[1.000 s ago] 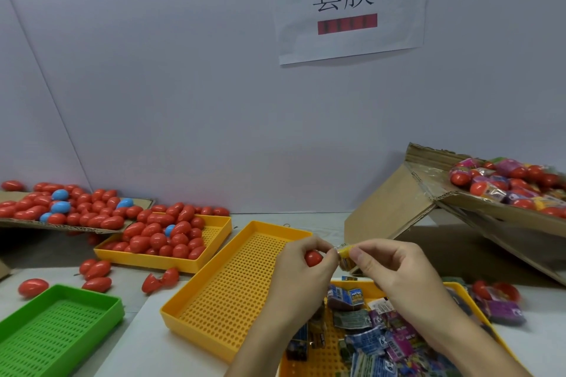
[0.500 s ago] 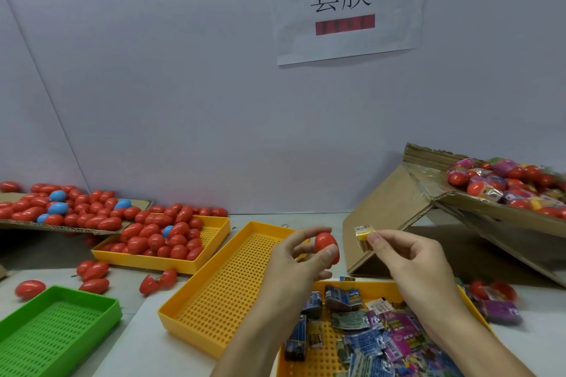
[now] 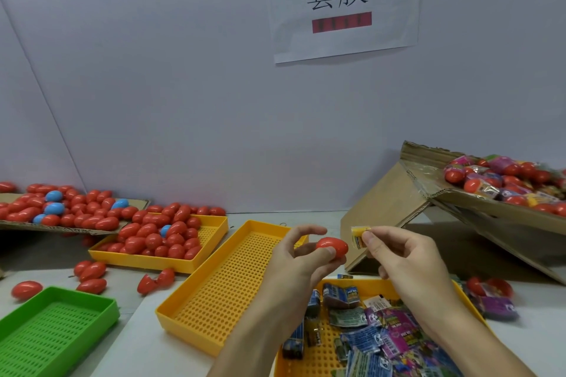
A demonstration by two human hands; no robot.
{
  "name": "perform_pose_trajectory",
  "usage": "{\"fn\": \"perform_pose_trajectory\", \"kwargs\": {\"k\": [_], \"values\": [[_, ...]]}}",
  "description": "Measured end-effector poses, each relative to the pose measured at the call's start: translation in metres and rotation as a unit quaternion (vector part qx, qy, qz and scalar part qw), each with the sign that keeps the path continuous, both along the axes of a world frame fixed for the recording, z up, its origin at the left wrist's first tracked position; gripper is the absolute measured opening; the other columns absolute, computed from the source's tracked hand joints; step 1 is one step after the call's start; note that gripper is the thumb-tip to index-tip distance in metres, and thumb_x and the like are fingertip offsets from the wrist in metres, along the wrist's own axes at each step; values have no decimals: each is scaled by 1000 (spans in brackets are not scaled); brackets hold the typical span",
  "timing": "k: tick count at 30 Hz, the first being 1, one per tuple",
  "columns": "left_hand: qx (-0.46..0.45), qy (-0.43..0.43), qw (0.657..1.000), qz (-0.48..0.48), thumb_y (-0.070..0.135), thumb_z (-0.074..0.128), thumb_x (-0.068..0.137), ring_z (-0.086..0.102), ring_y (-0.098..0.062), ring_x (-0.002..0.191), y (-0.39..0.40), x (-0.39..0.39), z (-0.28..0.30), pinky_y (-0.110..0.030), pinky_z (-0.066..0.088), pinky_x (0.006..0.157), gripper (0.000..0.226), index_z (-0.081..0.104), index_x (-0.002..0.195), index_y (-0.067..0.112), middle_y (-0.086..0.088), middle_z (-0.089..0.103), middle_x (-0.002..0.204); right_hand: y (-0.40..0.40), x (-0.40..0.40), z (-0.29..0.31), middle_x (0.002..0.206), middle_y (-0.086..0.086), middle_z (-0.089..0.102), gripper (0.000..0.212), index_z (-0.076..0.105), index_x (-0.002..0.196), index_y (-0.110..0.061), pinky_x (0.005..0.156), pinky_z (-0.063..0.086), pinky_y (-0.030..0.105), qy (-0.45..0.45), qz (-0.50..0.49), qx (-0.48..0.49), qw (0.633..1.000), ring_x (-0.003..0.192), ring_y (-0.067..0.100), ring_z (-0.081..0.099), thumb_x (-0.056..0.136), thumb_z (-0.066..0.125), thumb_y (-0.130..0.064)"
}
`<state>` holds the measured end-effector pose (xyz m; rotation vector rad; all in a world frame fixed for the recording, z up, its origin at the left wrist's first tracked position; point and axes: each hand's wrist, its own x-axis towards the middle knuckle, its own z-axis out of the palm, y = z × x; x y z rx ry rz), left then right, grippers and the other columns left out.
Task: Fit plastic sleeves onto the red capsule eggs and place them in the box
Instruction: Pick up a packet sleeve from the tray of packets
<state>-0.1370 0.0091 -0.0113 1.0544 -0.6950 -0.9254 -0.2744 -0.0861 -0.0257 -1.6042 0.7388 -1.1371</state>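
Left hand [image 3: 301, 257] pinches a bare egg [image 3: 332, 247]; right hand [image 3: 401, 254] pinches a sleeve [image 3: 359, 236] just beside it, not yet fitted. Box [image 3: 490, 208], far right, holds many sleeved eggs; many bare ones wait left.

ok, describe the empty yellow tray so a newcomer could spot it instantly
Start at the paper sign on the back wall and drop to the table. Three yellow trays sit there; take the middle tray, angled, left of the left hand. Only it holds nothing: bare perforated floor.
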Motion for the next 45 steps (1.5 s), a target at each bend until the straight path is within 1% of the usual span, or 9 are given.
{"fn": "perform_pose_trajectory", "kwargs": {"k": [5, 11, 16, 23, 28, 32, 37, 41, 45], "values": [[10, -19, 1000, 19, 12, 71, 88, 73, -37, 83, -2, -2, -1, -28, 59, 67, 8, 74, 96, 13, -25, 70, 101, 0, -1, -1, 83, -13, 75, 11, 72, 91, -32, 62, 45, 15, -2, -1, -16, 1000, 72, -4, 66, 90, 67, -22], [25, -52, 998, 21, 25, 77, 81, 74, -35, 80, -4, -3, -5, -28, 59, 67, 15, 73, 92, 15, -16, 75, 88, 0, -1, 0, 80, -18, 74, 12, 72, 89, -30, 57, 46, 7, 11, 16, -41, 999, 72, -6, 66, 89, 68, -18], [32, -77, 996, 15, 20, 77, 84, 74, -31, 82, -4, -3, -7, -29, 59, 72, 16, 72, 97, 14, -13, 75, 90, 3, 0, 1, 80, -16, 75, 14, 73, 87, -29, 59, 49, 9, 14, 31, -57, 998, 73, -3, 67, 89, 68, -16], [20, -82, 996, -12, 10, 76, 85, 74, -32, 89, -3, -2, -7, -30, 59, 78, 12, 73, 94, 19, -9, 76, 90, 4, -1, -1, 90, -12, 76, 14, 75, 99, -25, 75, 56, 22, 30, 39, -51, 998, 89, 2, 70, 87, 71, -18], [24, -110, 994, -11, 11, 81, 80, 74, -30, 90, -4, 1, -10, -34, 59, 84, 25, 69, 101, 17, -10, 75, 94, 2, -2, 1, 91, -8, 77, 20, 75, 99, -24, 73, 59, 23, 11, 60, -34, 998, 89, 8, 72, 84, 73, -11], [36, -134, 990, 0, 13, 84, 76, 73, -25, 92, -5, 1, -12, -31, 58, 81, 30, 68, 101, 17, -8, 75, 97, 1, -3, 0, 91, -6, 77, 16, 77, 96, -22, 70, 56, 16, -11, 78, -12, 997, 88, 7, 72, 81, 75, -17], [38, -143, 989, 1, 15, 83, 78, 73, -22, 91, -5, 1, -11, -23, 56, 75, 26, 69, 99, 16, -9, 75, 97, 1, -3, 1, 89, -4, 77, 12, 77, 94, -21, 68, 56, 20, -17, 78, 0, 997, 88, 8, 72, 82, 73, -19], [37, -149, 988, -7, 17, 82, 79, 73, -19, 88, -4, 1, -10, -18, 54, 71, 25, 69, 100, 16, -8, 75, 94, 1, -4, 2, 89, -4, 77, 12, 77, 94, -21, 67, 56, 18, -15, 84, -4, 996, 87, 8, 72, 82, 72, -19], [44, -156, 987, -10, 20, 82, 79, 73, -21, 88, -4, 1, -8, -23, 53, 74, 24, 69, 100, 17, -6, 76, 92, 2, -5, 2, 87, -4, 77, 12, 77, 93, -21, 68, 55, 16, -20, 85, -11, 996, 86, 8, 72, 83, 72, -16]]}}
